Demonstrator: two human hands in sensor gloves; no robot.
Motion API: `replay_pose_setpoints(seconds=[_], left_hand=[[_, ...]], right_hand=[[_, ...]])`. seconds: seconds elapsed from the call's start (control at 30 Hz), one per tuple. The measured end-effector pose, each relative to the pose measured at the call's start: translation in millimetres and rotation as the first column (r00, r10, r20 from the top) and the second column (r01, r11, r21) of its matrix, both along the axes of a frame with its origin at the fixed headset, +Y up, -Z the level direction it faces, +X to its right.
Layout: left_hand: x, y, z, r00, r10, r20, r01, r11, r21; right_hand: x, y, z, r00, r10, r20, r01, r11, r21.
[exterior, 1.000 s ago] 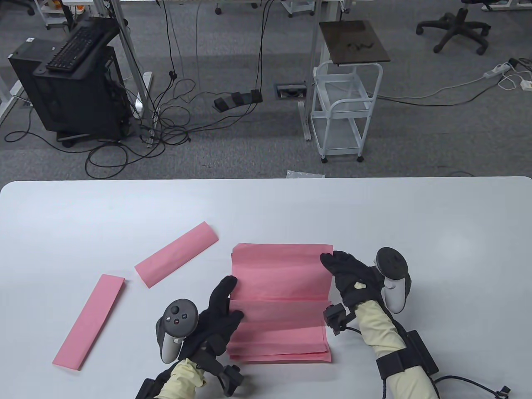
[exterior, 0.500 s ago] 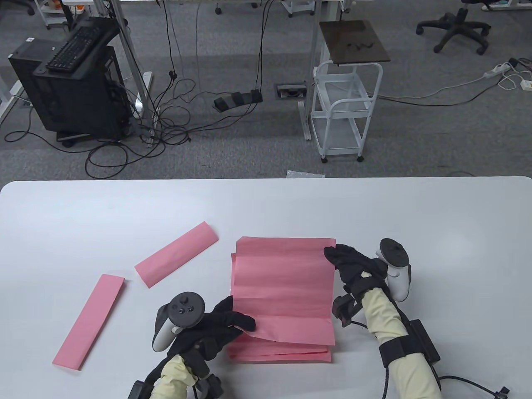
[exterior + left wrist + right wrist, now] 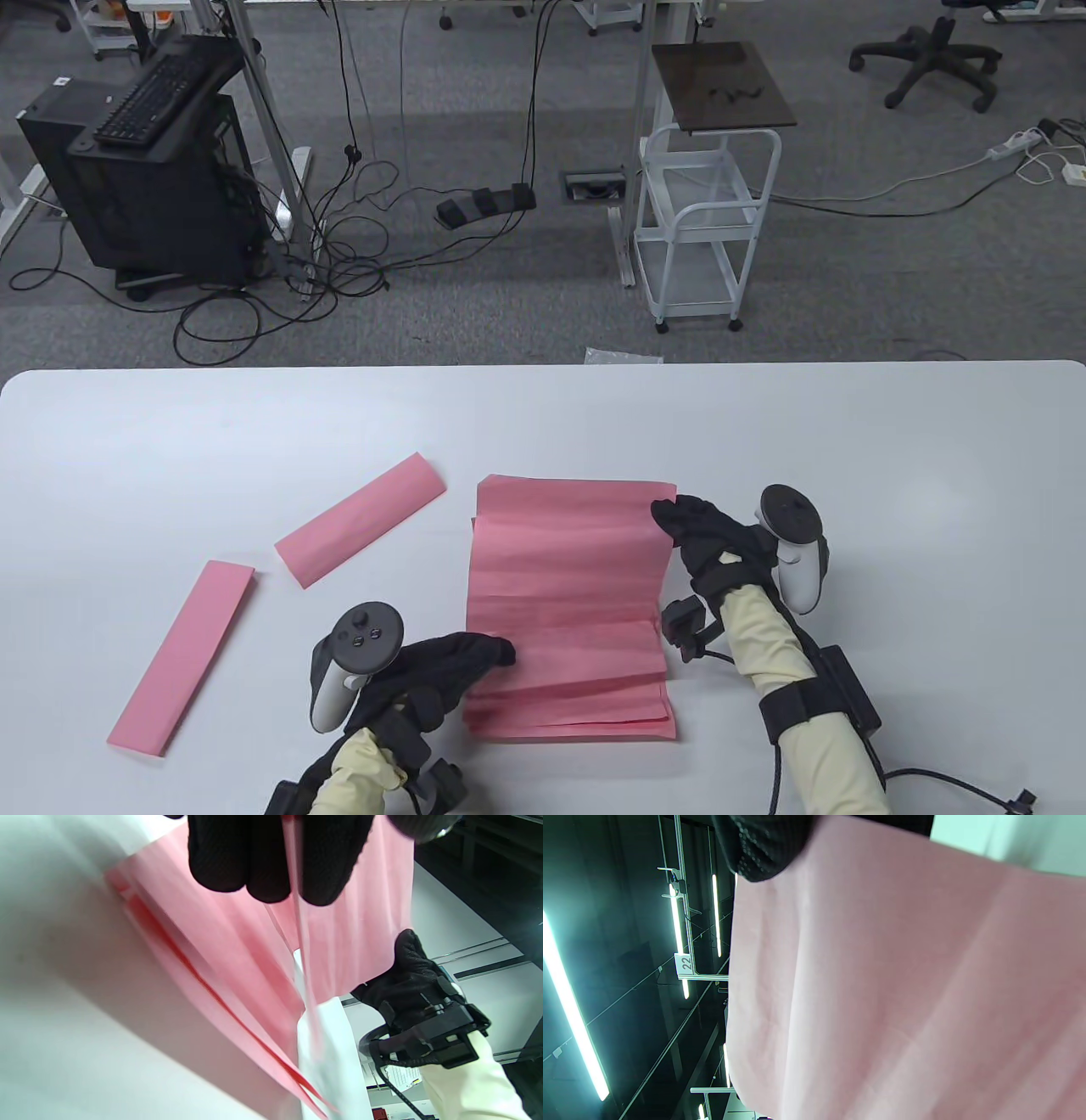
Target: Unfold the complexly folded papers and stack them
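White table (image 3: 170, 441), grey carpeted lab floor behind with a cart (image 3: 708, 221) at 12 o'clock and a computer tower (image 3: 144, 195) at 10 o'clock.

Sheet (image 3: 568, 577): pink, creased, opened out, lifted over the stack (image 3: 594, 717) of pink sheets at table centre, 6 o'clock.

Left hand (image 3: 441, 671): fingers (image 3: 263, 857) pinched closed on the sheet's near-left edge.

Right hand (image 3: 713, 543): at the sheet's far-right corner, 3 o'clock of it; fingertip (image 3: 763, 849) on the paper, grip not discernible.

Folded strips, two: one (image 3: 361, 531) at 9 o'clock of the sheet, one (image 3: 182, 658) at 8 o'clock, both flat, apart.
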State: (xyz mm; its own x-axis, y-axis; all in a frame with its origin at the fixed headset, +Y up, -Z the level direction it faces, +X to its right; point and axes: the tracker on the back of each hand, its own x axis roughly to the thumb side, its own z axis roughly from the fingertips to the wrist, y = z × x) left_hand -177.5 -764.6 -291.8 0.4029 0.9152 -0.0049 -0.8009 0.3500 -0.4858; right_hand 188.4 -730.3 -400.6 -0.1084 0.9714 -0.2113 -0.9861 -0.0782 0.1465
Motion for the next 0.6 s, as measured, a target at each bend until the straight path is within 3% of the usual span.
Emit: replay_pose_setpoints(seconds=[0.13,0.2,0.43,0.6], left_hand=[[0,5,-1,0.989,-0.127,-0.069,0.132,0.988,0.073],[2,7,-2,0.979,-0.202,-0.009,0.202,0.976,0.082],[4,9,0,0.974,-0.223,-0.024,0.224,0.966,0.125],[7,16,3,0.960,-0.270,-0.078,0.280,0.926,0.253]], right_hand=[[-2,0,-1,1.000,0.003,0.006,-0.003,1.000,0.002],[-2,0,-1,1.000,0.000,0.011,0.000,1.000,0.001],[-2,-3,-1,1.000,0.024,0.012,-0.024,1.000,-0.012],[-3,-10,-2,0.998,0.059,0.026,-0.058,0.998,-0.031]])
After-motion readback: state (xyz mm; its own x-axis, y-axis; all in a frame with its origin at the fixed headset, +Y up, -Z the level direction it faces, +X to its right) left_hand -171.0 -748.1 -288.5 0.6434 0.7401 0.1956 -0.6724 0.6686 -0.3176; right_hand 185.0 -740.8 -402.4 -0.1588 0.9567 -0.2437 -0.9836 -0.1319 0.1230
